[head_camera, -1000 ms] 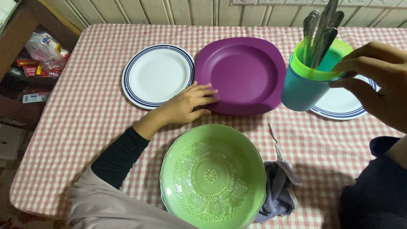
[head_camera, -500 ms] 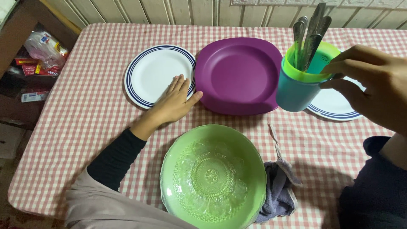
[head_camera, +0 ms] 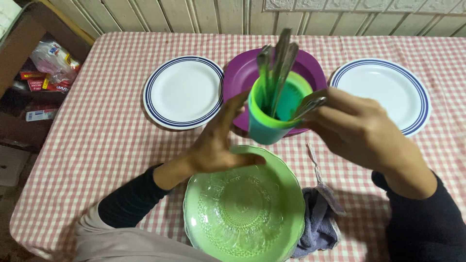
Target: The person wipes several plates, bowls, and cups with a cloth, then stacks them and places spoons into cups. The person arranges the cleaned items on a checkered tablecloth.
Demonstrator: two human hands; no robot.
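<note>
Cup [head_camera: 264,127], teal plastic with a lime-green one nested inside, held in the air above the near edge of the purple plate [head_camera: 242,73], just beyond the green glass bowl [head_camera: 242,213]. Likely light and stiff, smooth-walled and so a little slippery; top-heavy from the cutlery [head_camera: 276,58] standing in it, apt to tip or rattle. Best taken around the wall, low, below the rim. Right hand [head_camera: 359,131] wrapped on the cup's far side, also pinching one metal handle at the rim. Left hand [head_camera: 218,140] open, fingers spread beside the cup, contact not clear.

Counted: two nested cups; several cutlery pieces, exact number hard to tell; one purple plate; two blue-rimmed white plates [head_camera: 183,91], one either side of the purple plate; one green bowl; one grey cloth [head_camera: 318,221] beside the bowl, all on the checked bench [head_camera: 97,145].
</note>
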